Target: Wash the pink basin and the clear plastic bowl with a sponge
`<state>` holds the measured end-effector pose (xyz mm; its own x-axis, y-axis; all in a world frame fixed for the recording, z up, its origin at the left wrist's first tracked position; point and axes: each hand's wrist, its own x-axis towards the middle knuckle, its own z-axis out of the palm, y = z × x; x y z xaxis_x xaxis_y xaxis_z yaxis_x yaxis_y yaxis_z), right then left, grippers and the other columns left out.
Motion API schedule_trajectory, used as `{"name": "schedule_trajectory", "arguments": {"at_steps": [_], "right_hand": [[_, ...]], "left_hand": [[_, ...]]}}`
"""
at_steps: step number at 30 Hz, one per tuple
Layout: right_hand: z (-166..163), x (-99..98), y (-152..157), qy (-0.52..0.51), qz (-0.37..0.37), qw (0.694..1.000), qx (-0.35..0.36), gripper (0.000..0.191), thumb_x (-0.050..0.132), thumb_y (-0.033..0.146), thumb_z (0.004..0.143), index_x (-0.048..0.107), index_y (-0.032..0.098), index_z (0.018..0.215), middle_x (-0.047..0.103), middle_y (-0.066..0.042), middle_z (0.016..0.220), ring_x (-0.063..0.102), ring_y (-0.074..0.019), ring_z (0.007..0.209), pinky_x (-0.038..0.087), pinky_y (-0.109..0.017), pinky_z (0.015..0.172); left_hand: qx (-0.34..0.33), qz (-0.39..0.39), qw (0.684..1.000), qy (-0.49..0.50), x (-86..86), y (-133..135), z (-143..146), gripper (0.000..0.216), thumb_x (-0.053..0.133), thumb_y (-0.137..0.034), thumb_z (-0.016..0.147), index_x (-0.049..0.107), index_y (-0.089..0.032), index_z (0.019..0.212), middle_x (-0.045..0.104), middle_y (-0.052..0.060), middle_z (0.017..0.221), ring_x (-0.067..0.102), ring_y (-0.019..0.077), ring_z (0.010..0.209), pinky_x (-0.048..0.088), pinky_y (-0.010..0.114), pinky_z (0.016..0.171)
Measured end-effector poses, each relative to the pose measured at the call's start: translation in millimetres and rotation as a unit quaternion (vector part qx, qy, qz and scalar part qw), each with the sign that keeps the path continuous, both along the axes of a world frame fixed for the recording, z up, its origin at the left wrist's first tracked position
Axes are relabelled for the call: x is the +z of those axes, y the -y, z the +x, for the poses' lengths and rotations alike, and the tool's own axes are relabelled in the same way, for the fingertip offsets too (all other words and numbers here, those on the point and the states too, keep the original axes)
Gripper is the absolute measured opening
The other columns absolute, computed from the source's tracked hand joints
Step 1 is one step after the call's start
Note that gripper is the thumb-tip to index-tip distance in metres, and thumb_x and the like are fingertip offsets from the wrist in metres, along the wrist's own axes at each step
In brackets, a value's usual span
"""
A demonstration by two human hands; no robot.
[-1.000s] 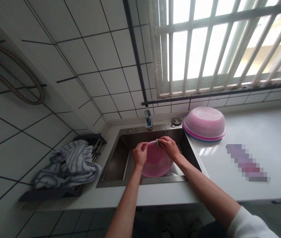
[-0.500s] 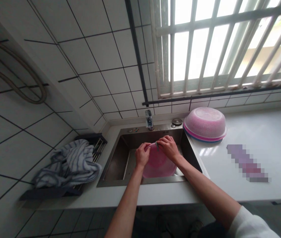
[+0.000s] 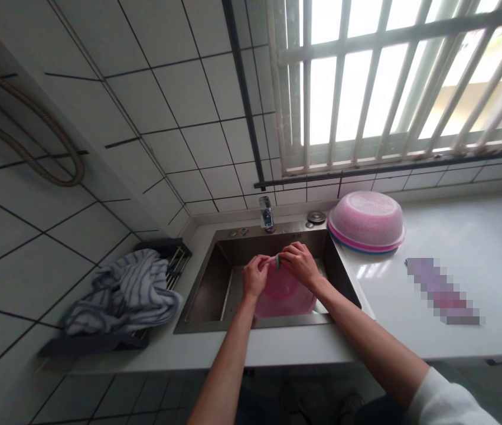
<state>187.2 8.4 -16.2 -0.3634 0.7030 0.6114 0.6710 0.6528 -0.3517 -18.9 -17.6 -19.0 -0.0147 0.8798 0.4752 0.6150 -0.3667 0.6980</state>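
Observation:
A pink plastic basin (image 3: 285, 300) sits tilted inside the steel sink (image 3: 204, 295), its inner side toward me. My left hand (image 3: 254, 277) is closed on the basin's far rim, left of its middle. On the same rim, just to the right, my right hand (image 3: 300, 262) presses a small greenish scrubbing pad (image 3: 278, 261) against the edge. Most of the pad is hidden under the fingers, so its exact kind is unclear.
A faucet (image 3: 266, 213) stands behind the sink, with a round drain strainer (image 3: 316, 218) beside it. An upturned pink colander (image 3: 366, 218) rests on the right counter, near a pixelated item (image 3: 443, 293). A striped towel (image 3: 122, 295) lies on a rack (image 3: 178, 265) at left.
The greenish pad has shifted slightly left along the rim, and more of it shows between my hands. Both hands stay in almost the same place.

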Motion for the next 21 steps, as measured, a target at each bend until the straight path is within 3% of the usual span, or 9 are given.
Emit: {"name": "schedule_trajectory", "arguments": {"at_steps": [8, 14, 21], "right_hand": [[23.3, -12.5, -15.9, -0.133, -0.082, 0.984, -0.08, 0.02, 0.065, 0.02, 0.099, 0.078, 0.025, 0.113, 0.075, -0.005, 0.11, 0.07, -0.0211, 0.096, 0.055, -0.031, 0.086], [17.3, -10.1, -9.9, -0.109, -0.1, 0.988, -0.031, 0.021, 0.066, 0.016, 0.097, 0.079, 0.026, 0.11, 0.075, -0.004, 0.111, 0.073, -0.02, 0.095, 0.056, -0.029, 0.087], [10.3, -7.9, -3.8, -0.104, -0.092, 0.99, -0.009, 0.019, 0.069, 0.018, 0.097, 0.08, 0.025, 0.111, 0.075, -0.004, 0.109, 0.073, -0.0185, 0.092, 0.056, -0.027, 0.084]], "left_hand": [[0.108, 0.008, 0.99, 0.092, -3.3, -6.1, -10.8, 0.01, 0.068, -0.023, 0.088, 0.071, -0.02, 0.097, 0.076, 0.004, 0.09, 0.072, 0.0184, 0.081, 0.056, 0.027, 0.076], [0.049, 0.009, 0.999, 0.012, -1.4, -3.2, -4.9, 0.027, 0.062, -0.009, 0.084, 0.073, -0.024, 0.103, 0.078, 0.003, 0.1, 0.074, 0.0185, 0.092, 0.057, 0.03, 0.088], [0.03, 0.013, 0.999, 0.025, 0.7, -1.5, -2.5, 0.026, 0.062, -0.012, 0.088, 0.077, -0.024, 0.106, 0.081, 0.004, 0.107, 0.076, 0.0203, 0.098, 0.06, 0.034, 0.094]]}}
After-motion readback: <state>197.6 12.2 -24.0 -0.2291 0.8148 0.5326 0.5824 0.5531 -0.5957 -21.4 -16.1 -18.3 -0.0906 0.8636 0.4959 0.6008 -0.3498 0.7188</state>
